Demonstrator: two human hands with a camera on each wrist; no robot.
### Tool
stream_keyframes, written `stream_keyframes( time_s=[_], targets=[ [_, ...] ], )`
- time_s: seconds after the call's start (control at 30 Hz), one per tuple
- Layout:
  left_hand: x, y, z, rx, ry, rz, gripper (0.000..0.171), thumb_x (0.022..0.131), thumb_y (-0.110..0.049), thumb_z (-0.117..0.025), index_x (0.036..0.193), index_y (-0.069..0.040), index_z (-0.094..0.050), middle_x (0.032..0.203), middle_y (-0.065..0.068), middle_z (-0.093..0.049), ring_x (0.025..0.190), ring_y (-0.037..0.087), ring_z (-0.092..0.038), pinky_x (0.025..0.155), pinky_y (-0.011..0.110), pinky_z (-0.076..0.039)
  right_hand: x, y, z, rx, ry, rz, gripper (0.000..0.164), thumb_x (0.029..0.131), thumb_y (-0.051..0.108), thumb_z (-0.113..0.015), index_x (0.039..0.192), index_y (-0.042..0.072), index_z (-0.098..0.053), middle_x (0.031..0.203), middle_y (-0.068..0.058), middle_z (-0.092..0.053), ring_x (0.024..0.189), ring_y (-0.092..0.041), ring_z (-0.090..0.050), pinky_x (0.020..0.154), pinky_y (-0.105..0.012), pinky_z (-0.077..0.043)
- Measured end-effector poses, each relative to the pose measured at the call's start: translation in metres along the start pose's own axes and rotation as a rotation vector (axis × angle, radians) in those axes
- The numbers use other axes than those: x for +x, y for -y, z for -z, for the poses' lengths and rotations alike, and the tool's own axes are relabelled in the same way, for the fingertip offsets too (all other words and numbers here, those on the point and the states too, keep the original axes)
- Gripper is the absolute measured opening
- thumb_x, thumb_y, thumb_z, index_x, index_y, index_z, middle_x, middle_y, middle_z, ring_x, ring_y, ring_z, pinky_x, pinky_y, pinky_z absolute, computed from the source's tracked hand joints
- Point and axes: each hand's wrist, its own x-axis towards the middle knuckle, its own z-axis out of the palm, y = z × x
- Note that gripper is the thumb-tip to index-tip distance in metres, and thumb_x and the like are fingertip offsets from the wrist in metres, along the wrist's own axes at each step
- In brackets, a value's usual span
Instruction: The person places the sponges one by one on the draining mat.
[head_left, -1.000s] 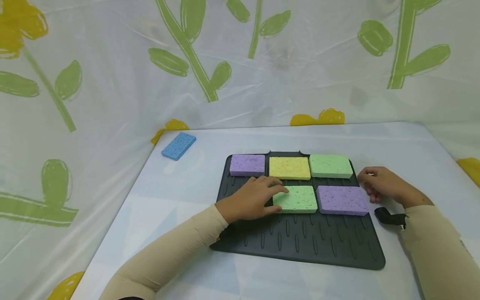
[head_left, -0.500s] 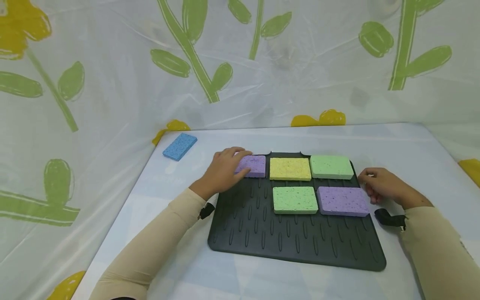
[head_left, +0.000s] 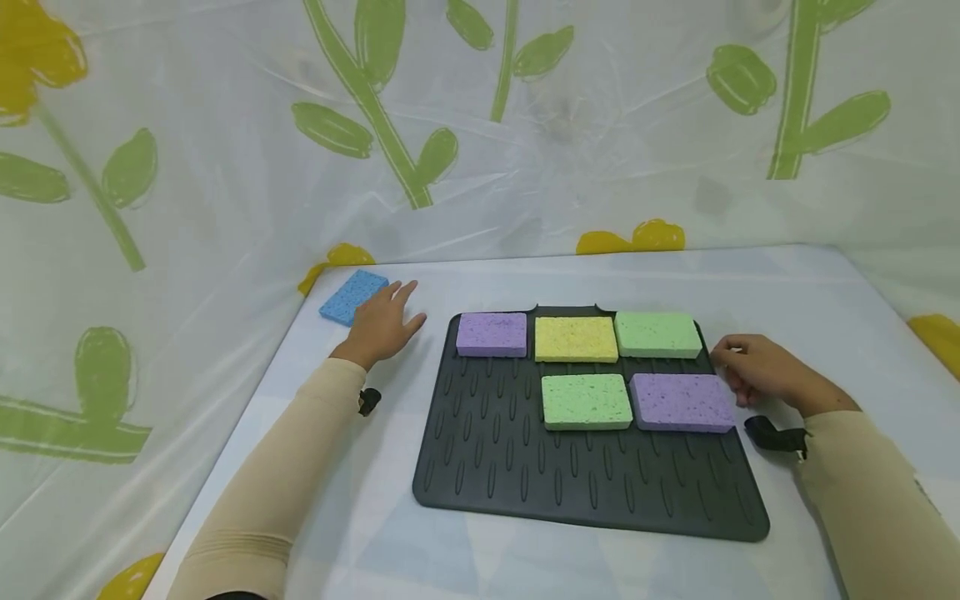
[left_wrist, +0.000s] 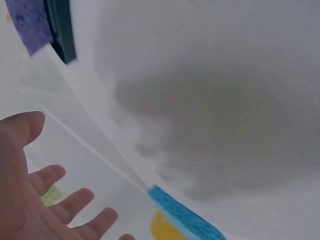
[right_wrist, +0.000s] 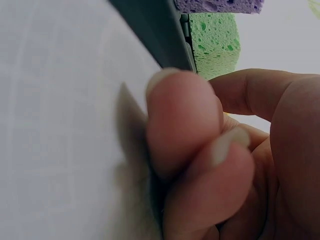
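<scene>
My left hand [head_left: 377,327] hovers over the table's far left with its fingers spread and nothing in them. It overlaps the near corner of a blue sponge [head_left: 351,296] in the head view; the left wrist view shows that blue sponge [left_wrist: 186,214] apart from the fingertips. At the right edge of a dark ridged mat [head_left: 495,467], my right hand [head_left: 765,371] rests on the table, fingers loosely curled and holding nothing. Closest to it on the mat is a purple sponge [head_left: 682,403]. A green sponge [head_left: 587,402] lies just left of that one.
Along the mat's back edge sit a second purple sponge [head_left: 491,335], a yellow sponge [head_left: 576,339] and another green sponge [head_left: 657,335]. A flower-print sheet [head_left: 525,192] rises behind and left of the table. A black strap [head_left: 776,435] hangs at the right wrist.
My left hand has moved from the front green sponge, past the back-left purple sponge, to the blue sponge at far left. The right hand and all the sponges have stayed in place.
</scene>
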Motion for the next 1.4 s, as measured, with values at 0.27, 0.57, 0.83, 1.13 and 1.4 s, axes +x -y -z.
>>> stream_keyframes(
  time_s=[0.27, 0.57, 0.83, 1.13, 1.4],
  targets=[
    [0.008, 0.035, 0.002, -0.026, 0.095, 0.131, 0.074, 0.104, -0.041, -0.047, 0.161, -0.007, -0.013, 0.164, 0.026, -0.014, 0.149, 0.050, -0.017, 0.113, 0.072, -0.020, 0.000, 0.000, 0.000, -0.007, -0.001, -0.003, 0.033, 0.106, 0.023, -0.040, 0.115, -0.005, -0.056, 0.066, -0.001, -0.053, 0.054, -0.016, -0.058, 0.051, -0.032, -0.050],
    [0.012, 0.056, 0.003, -0.044, 0.170, 0.216, 0.075, 0.104, -0.041, -0.043, 0.160, -0.005, -0.008, 0.164, 0.029, -0.004, 0.148, 0.056, -0.006, 0.113, 0.074, -0.011, 0.001, 0.001, 0.000, 0.001, 0.001, -0.004, 0.031, 0.105, 0.022, -0.041, 0.113, -0.004, -0.055, 0.064, -0.001, -0.052, 0.053, -0.016, -0.058, 0.050, -0.032, -0.050],
    [0.013, 0.067, 0.003, -0.034, 0.223, 0.251, 0.078, 0.103, -0.040, -0.040, 0.159, 0.001, -0.004, 0.163, 0.031, 0.003, 0.147, 0.058, 0.001, 0.113, 0.075, -0.008, 0.002, 0.001, 0.001, 0.002, -0.001, 0.004, 0.031, 0.106, 0.022, -0.041, 0.113, -0.004, -0.055, 0.063, -0.001, -0.052, 0.052, -0.015, -0.058, 0.049, -0.032, -0.049],
    [0.014, 0.069, 0.003, -0.010, 0.221, 0.266, 0.075, 0.103, -0.038, -0.040, 0.158, 0.003, -0.010, 0.162, 0.032, -0.005, 0.147, 0.058, -0.005, 0.110, 0.077, -0.012, 0.002, 0.002, 0.002, -0.014, -0.004, 0.015, 0.032, 0.106, 0.024, -0.040, 0.113, -0.004, -0.055, 0.064, -0.001, -0.053, 0.052, -0.016, -0.058, 0.049, -0.032, -0.050],
    [0.010, 0.067, 0.004, 0.024, 0.179, 0.285, 0.066, 0.101, -0.034, -0.041, 0.156, 0.000, -0.024, 0.157, 0.033, -0.022, 0.140, 0.058, -0.021, 0.107, 0.076, -0.020, 0.002, 0.002, 0.001, -0.008, 0.000, 0.010, 0.032, 0.106, 0.023, -0.040, 0.114, -0.005, -0.055, 0.064, -0.001, -0.052, 0.052, -0.016, -0.058, 0.050, -0.032, -0.050]
  ],
)
